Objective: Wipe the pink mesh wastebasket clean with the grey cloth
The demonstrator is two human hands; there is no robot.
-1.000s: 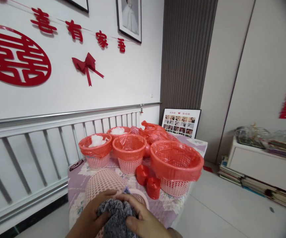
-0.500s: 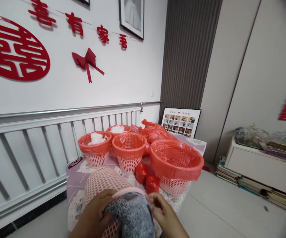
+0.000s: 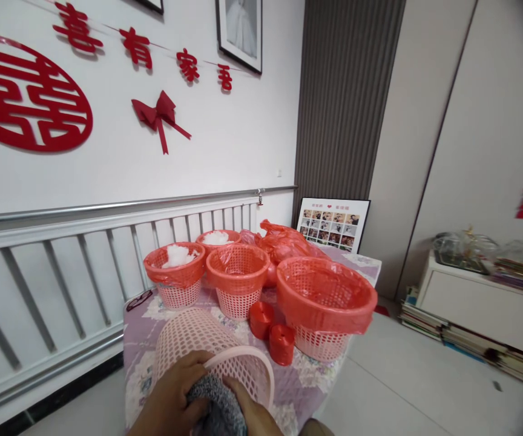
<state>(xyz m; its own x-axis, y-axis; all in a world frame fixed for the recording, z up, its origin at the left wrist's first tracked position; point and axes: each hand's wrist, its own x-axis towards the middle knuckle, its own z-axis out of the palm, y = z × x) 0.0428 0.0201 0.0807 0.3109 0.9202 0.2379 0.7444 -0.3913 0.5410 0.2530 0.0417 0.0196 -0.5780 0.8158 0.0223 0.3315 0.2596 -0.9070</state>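
Observation:
A pink mesh basket point(image 3: 193, 333) lies tilted on its side at the table's near edge, its rim facing me. My left hand point(image 3: 175, 390) is closed around a grey speckled cloth point(image 3: 223, 409) at the basket's rim. Against the cloth's right side, in front of the basket's opening, is my right hand point(image 3: 250, 409); its fingers are mostly hidden behind the cloth. Two red ribbon rolls point(image 3: 282, 344) stand just beyond the basket.
Baskets lined with red plastic point(image 3: 238, 272) stand further back, two holding white material. A large lined basket point(image 3: 322, 303) is at the right. Glasses point(image 3: 138, 300) lie at the left edge of the flowered tablecloth point(image 3: 307, 384).
My right hand has moved left and down from the basket rim's right side to the cloth. The cloth has bunched up lower, uncovering the basket's opening.

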